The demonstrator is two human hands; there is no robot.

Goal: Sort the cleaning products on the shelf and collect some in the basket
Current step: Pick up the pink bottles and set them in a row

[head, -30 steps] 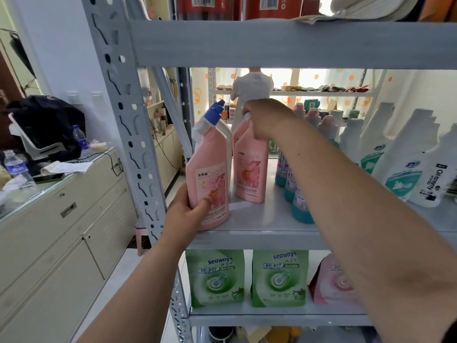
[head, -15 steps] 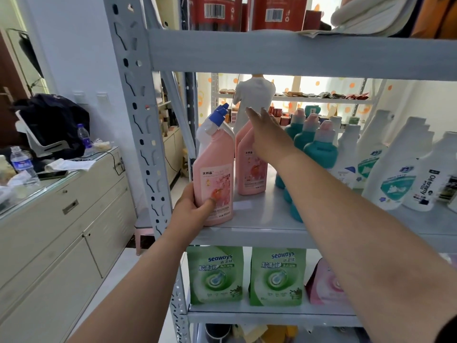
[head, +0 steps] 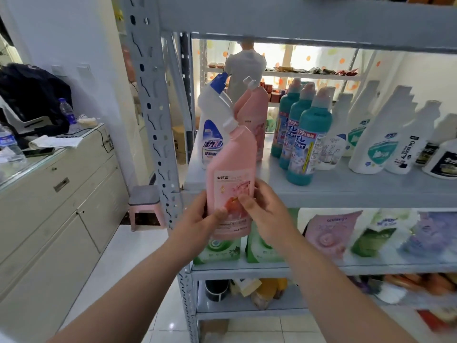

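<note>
Btls: 3 pink (head: 231, 169), 3 teal (head: 313, 131)

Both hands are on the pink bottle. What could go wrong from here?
1. The left hand and right hand hold the pink bottle only at its lower half, so it could tip or slip in transit.
2. The white bottle stands just behind it near the left end of the shelf, so a swing might knock it off.
3. No basket is in view, so the drop may be blind.

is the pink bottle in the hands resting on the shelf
No, left hand and right hand hold the pink bottle in front of the shelf.
</note>
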